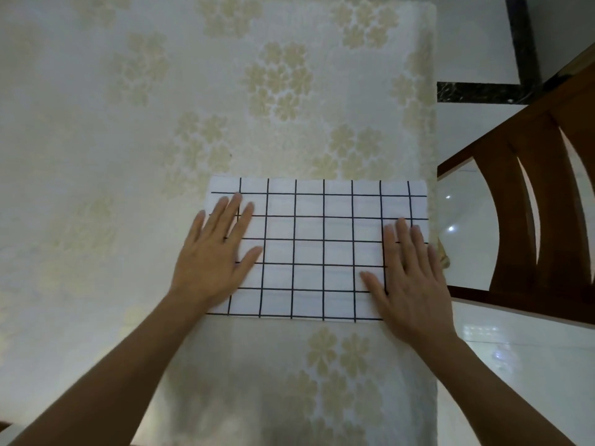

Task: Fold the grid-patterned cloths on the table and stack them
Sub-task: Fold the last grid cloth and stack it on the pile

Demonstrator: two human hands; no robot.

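Currently: grid cloth (317,249) near table (128,123) right edge, long axis left-right. Your left hand (214,252), right hand (410,275) flat, unclenched, pressing opposite short ends, equally near.

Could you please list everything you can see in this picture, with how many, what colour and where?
grid-patterned cloth: one, white with dark lines, lying flat near the table's right edge.
tablecloth: one, cream with pale yellow flowers, covering the table.
wooden chair: one, reddish brown, to the right of the table.
floor: glossy white tiles with a black strip at upper right.
left hand: one, flat with palm down on the cloth's left end.
right hand: one, flat with palm down on the cloth's right end.
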